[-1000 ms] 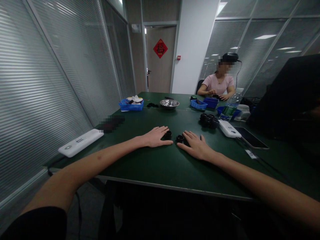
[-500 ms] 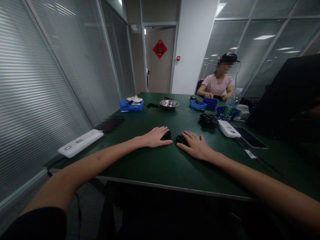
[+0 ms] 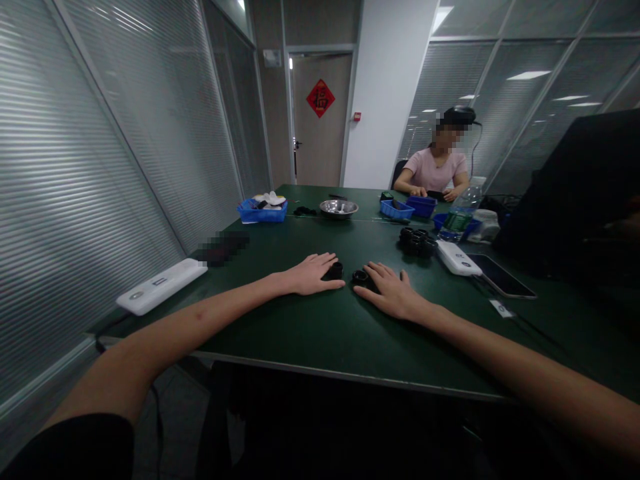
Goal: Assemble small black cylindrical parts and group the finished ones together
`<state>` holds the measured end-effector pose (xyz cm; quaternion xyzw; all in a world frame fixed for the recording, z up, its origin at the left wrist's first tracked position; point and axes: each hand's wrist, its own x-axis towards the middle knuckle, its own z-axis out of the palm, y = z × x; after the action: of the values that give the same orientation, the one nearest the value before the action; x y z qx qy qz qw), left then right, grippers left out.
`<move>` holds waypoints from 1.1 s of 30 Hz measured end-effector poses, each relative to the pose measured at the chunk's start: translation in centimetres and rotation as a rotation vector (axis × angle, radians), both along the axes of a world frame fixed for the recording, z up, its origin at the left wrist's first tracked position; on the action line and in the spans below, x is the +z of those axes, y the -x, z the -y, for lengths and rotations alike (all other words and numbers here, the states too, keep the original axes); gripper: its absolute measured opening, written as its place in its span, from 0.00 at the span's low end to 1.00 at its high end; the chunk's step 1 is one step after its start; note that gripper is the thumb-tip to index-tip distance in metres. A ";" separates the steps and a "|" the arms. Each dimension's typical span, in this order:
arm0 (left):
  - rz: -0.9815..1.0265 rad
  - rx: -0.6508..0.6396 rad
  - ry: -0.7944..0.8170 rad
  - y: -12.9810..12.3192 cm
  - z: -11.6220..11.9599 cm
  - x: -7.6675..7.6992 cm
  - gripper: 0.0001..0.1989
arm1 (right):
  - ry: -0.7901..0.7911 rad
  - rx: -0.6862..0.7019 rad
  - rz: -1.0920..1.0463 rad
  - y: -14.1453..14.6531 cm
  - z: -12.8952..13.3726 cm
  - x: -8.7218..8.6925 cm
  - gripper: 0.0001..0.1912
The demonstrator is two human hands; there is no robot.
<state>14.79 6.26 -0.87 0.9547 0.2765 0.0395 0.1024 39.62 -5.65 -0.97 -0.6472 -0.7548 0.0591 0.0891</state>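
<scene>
My left hand lies flat on the green table, thumb and fingers apart. Between its thumb and index finger stands a small black ring-shaped part. Opposite it, my right hand rests palm down with its fingers spread. A second black ring-shaped part, with a round opening on top, sits between that hand's thumb and fingers. Neither hand is closed round a part; whether the skin touches them I cannot tell. A cluster of several similar black parts stands farther back on the right.
White power banks lie at left and right, the latter beside a phone. Behind are a metal bowl, a filled blue basket, blue bins and a bottle. A person sits at the far right.
</scene>
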 end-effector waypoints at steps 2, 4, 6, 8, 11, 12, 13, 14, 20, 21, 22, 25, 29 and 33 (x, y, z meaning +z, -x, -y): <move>0.007 -0.005 -0.003 0.0 -0.1 -0.1 0.51 | 0.001 -0.002 0.003 0.1 0.1 0.1 0.47; 0.012 -0.010 -0.003 0.0 -0.1 -0.1 0.51 | 0.004 -0.002 0.004 0.1 0.1 0.2 0.48; 0.013 -0.004 -0.001 0.0 0.0 0.0 0.51 | 0.003 -0.002 0.005 0.1 0.1 0.1 0.48; 0.011 0.006 0.001 0.0 0.1 0.1 0.52 | -0.002 0.000 0.005 0.0 0.0 0.0 0.48; 0.011 0.001 -0.005 0.0 0.2 0.1 0.52 | -0.011 0.000 0.008 -0.2 -0.2 -0.2 0.48; 0.011 -0.005 -0.007 0.0 0.1 0.1 0.51 | -0.012 0.001 0.009 -0.2 -0.2 -0.2 0.48; 0.011 -0.009 -0.008 0.0 0.1 0.1 0.51 | -0.012 0.002 0.009 -0.2 -0.2 -0.2 0.48; 0.011 -0.010 -0.009 0.0 0.1 0.1 0.51 | -0.009 0.004 0.009 -0.2 -0.2 -0.2 0.48; 0.001 0.004 -0.014 -0.2 0.3 0.3 0.51 | -0.029 0.003 0.018 -0.3 -0.3 -0.5 0.47; -0.001 0.005 -0.010 -0.2 0.3 0.3 0.52 | -0.030 0.003 0.019 -0.3 -0.3 -0.5 0.46; -0.004 0.005 -0.005 -0.2 0.3 0.3 0.52 | -0.030 0.004 0.018 -0.3 -0.4 -0.6 0.45; -0.005 0.007 -0.002 -0.1 0.2 0.1 0.52 | -0.042 0.008 0.009 -0.5 -0.5 -0.7 0.40; -0.003 -0.003 -0.012 -0.1 0.0 0.0 0.50 | -0.077 0.027 -0.028 -0.6 -0.6 -0.4 0.31; -0.006 -0.012 -0.003 0.0 0.1 0.1 0.49 | -0.139 0.061 -0.095 -0.6 -0.6 -0.2 0.23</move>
<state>14.78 6.20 -0.74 0.9565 0.2713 0.0365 0.1006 40.20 -5.08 -1.15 -0.6125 -0.7715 0.0399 0.1676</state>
